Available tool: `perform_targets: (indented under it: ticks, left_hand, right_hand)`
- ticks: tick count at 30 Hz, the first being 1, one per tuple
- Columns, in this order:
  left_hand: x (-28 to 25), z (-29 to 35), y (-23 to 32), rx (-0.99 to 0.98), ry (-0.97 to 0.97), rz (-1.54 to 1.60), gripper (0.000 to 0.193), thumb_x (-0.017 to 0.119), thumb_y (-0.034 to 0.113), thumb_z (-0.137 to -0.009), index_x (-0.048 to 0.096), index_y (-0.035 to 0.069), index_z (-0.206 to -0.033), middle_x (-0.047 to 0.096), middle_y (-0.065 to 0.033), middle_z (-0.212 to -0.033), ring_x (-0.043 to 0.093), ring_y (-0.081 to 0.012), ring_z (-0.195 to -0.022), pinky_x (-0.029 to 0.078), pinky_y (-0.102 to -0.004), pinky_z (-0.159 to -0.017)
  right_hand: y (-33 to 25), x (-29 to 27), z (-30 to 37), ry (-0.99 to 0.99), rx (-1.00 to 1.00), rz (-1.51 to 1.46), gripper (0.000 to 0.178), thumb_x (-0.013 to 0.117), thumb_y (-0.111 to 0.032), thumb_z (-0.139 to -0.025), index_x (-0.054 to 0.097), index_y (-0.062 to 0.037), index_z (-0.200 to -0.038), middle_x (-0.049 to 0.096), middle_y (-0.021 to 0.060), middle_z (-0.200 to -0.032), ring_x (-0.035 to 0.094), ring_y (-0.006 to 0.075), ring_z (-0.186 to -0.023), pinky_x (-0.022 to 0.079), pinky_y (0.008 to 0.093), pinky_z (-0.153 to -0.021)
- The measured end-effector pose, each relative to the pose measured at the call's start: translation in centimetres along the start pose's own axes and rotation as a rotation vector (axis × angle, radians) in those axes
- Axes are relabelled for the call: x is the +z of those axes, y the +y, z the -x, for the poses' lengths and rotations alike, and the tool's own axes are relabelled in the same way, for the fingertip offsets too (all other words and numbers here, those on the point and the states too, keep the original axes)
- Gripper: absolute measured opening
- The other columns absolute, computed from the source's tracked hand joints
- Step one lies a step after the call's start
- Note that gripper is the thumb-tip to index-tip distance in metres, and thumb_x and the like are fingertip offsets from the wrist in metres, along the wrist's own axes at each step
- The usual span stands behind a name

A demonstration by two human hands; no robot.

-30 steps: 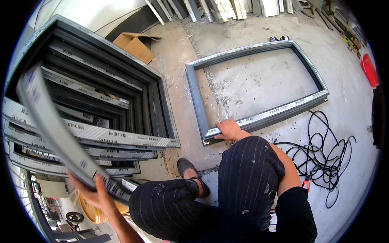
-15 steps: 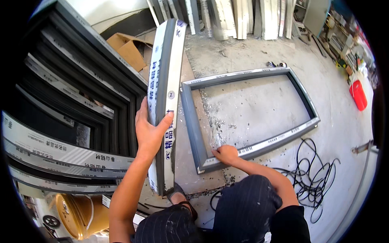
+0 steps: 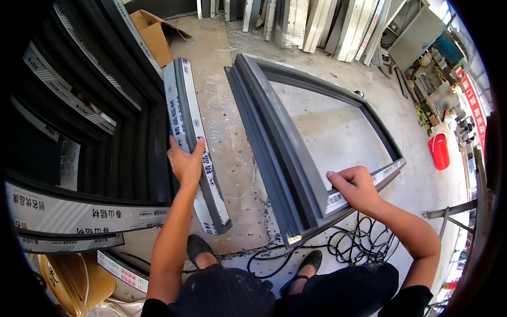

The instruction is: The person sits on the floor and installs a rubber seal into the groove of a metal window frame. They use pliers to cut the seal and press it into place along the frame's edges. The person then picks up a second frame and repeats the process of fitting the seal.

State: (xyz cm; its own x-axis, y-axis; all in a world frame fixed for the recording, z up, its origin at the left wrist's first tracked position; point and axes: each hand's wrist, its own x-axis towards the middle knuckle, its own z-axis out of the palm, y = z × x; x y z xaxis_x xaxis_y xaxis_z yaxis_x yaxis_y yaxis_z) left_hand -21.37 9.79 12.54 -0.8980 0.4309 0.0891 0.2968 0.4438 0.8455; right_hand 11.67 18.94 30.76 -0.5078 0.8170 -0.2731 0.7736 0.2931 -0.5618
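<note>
My left hand is closed around a long grey metal profile with white, blue-printed film, thumb on its right face and fingers on the left. It is seen mostly edge-on, so whether it belongs to a larger frame I cannot tell. My right hand grips the near side of a grey rectangular window frame, close to its near left corner. That frame is tilted, showing the grooved outer face of its left side. Floor is visible through its opening.
Several dark, film-wrapped frames stand at left, above a gold bucket. Black cable lies tangled near my feet. A cardboard box and leaning profiles stand at the back. A red bucket and metal stand are at right.
The window frame has gone from lying flat to tilted, its left side raised, with my right hand higher on it. The profile in my left hand now leans farther left at its top.
</note>
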Motion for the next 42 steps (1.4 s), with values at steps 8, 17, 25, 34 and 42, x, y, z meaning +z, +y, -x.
perform_targets:
  ticks: [8, 17, 25, 34, 42]
  left_hand:
    - [18.4, 6.6, -3.2, -0.312, -0.496, -0.027, 0.082, 0.071, 0.047, -0.069, 0.04, 0.003, -0.131, 0.051, -0.0227, -0.118, 0.053, -0.0398, -0.109, 0.043, -0.0467, -0.093]
    - [16.3, 4.7, -3.4, -0.504, -1.026, 0.712, 0.048, 0.047, 0.04, -0.094, 0.047, 0.0, -0.121, 0.058, -0.0109, -0.113, 0.054, -0.0235, -0.108, 0.045, -0.039, -0.088]
    - [1.3, 9.9, -4.0, -0.735, -1.016, 0.947, 0.06, 0.038, 0.055, -0.095, 0.049, 0.003, -0.122, 0.058, -0.0104, -0.111, 0.055, -0.0195, -0.099, 0.043, -0.0334, -0.085]
    - [0.2, 11.1, -3.9, -0.688, -0.901, 0.899, 0.048, 0.045, 0.042, -0.096, 0.046, 0.003, -0.125, 0.058, -0.0056, -0.109, 0.056, -0.0159, -0.095, 0.045, -0.0314, -0.082]
    - [2.2, 10.7, -6.3, -0.712, -0.799, 0.737, 0.037, 0.049, 0.03, -0.096, 0.048, 0.003, -0.121, 0.058, -0.0052, -0.104, 0.056, -0.0166, -0.093, 0.046, -0.0331, -0.081]
  right_hand:
    - [3.3, 2.0, 2.7, 0.169, -0.093, -0.106, 0.034, 0.061, -0.02, -0.086, 0.061, 0.0025, -0.061, 0.054, 0.0144, -0.051, 0.051, 0.0234, -0.046, 0.04, 0.0337, -0.048]
    - [7.0, 4.1, 3.5, 0.116, -0.315, 0.057, 0.036, 0.059, -0.02, -0.085, 0.056, -0.0026, -0.054, 0.05, 0.014, -0.048, 0.05, 0.0321, -0.045, 0.037, 0.0396, -0.044]
    - [5.4, 10.2, -1.3, -0.012, -0.185, 0.123, 0.043, 0.052, -0.039, -0.087, 0.065, -0.005, -0.063, 0.059, 0.0159, -0.06, 0.057, 0.0357, -0.057, 0.046, 0.0441, -0.054]
    - [3.2, 14.9, -5.1, -0.097, -0.115, 0.109, 0.043, 0.049, -0.038, -0.087, 0.066, -0.0038, -0.068, 0.061, 0.0188, -0.065, 0.059, 0.0383, -0.063, 0.047, 0.0463, -0.06]
    - [5.1, 18.3, -6.3, -0.21, -0.179, 0.117, 0.04, 0.048, -0.037, -0.088, 0.065, -0.0028, -0.074, 0.063, 0.0201, -0.074, 0.06, 0.039, -0.073, 0.048, 0.0478, -0.068]
